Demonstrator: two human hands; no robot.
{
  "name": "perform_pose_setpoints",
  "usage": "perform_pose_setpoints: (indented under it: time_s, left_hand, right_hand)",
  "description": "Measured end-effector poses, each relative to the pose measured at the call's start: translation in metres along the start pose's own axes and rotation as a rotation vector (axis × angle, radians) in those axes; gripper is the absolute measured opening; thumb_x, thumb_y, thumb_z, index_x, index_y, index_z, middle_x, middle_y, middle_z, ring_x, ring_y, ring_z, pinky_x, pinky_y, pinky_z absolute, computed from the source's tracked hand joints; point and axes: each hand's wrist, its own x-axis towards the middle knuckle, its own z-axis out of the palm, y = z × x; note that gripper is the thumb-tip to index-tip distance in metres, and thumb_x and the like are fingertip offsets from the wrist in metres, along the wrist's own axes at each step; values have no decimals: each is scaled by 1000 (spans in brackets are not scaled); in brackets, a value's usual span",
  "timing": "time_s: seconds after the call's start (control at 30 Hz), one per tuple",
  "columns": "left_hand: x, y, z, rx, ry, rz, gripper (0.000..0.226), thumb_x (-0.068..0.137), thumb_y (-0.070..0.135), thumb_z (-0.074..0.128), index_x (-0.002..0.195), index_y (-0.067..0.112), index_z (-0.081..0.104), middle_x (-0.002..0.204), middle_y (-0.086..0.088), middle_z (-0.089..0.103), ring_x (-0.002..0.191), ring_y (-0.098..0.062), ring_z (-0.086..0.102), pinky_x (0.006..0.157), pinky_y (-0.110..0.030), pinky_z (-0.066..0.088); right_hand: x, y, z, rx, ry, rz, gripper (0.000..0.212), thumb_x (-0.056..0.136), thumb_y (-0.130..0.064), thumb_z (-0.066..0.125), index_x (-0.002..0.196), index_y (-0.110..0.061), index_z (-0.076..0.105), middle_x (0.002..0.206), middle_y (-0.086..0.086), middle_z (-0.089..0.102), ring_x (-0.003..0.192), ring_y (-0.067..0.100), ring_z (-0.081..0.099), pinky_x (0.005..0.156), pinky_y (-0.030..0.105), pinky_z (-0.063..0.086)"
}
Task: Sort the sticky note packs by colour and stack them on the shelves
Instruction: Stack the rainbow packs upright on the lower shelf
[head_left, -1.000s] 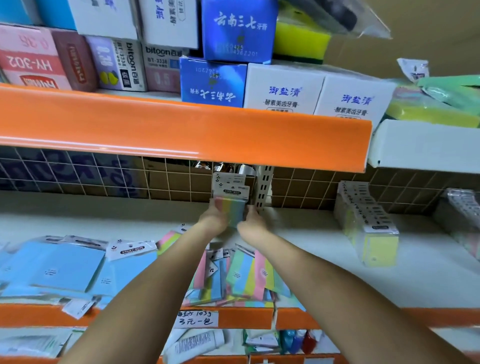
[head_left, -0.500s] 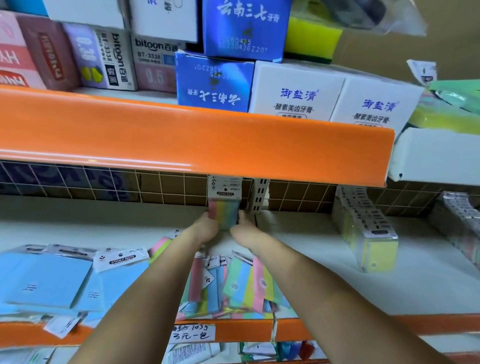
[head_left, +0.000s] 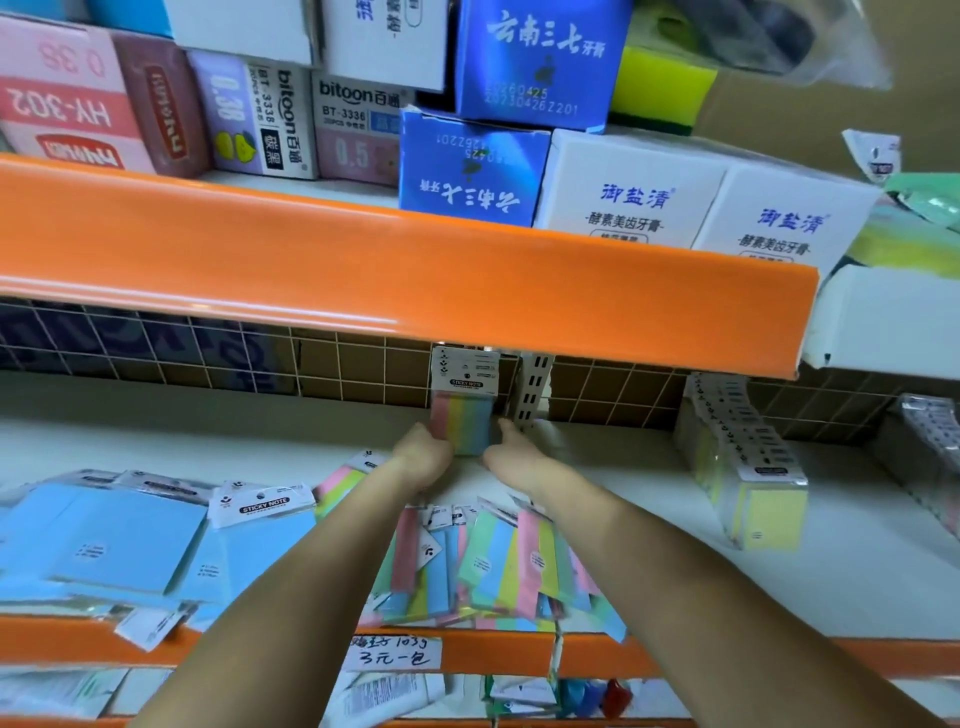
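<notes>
A multicolour striped sticky note pack (head_left: 464, 410) stands upright at the back of the white shelf (head_left: 623, 493), against the wire grid. My left hand (head_left: 423, 457) holds its left side and my right hand (head_left: 511, 452) holds its right side. Below my forearms lies a loose pile of striped packs (head_left: 498, 566) near the shelf's front edge. Blue packs (head_left: 130, 540) lie spread at the left. A row of yellow packs (head_left: 748, 467) stands upright at the right.
An orange shelf lip (head_left: 415, 275) hangs just above the held pack. Boxes (head_left: 628, 192) fill the upper shelf. A perforated metal upright (head_left: 532, 387) stands just right of the pack. More packs (head_left: 930, 447) stand at the far right. A handwritten price tag (head_left: 397, 652) sits on the lower orange edge.
Both hands have pushed the striped pack farther back and set it upright against the rear grid. The camera has moved closer to the shelf.
</notes>
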Motion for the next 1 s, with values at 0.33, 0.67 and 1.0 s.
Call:
perform_pose_setpoints:
  time_s: [0.33,0.67,1.0]
  left_hand:
    - [-37,10,-7,285,-42,122,15,83,21,58,89,10,65,79,-5,62,72,-21,62,60,-27,49]
    - [-85,31,38,348,-219,149,25,80,24,64,64,9,54,80,-13,61,73,-28,61,62,-28,46]
    - [-109,43,63,479,-13,101,23,84,24,61,105,15,64,100,-3,64,93,-21,62,68,-23,40]
  right_hand:
    - [-34,7,-40,-179,-3,131,13,91,-17,54,87,-27,47,65,3,52,49,12,45,44,23,35]
    - [-61,29,-51,-452,58,321,24,91,-11,46,67,-9,50,63,11,47,47,22,47,44,22,38]
    - [-68,43,-43,-682,48,199,22,81,-22,64,62,-15,56,55,0,54,48,17,53,48,21,40]
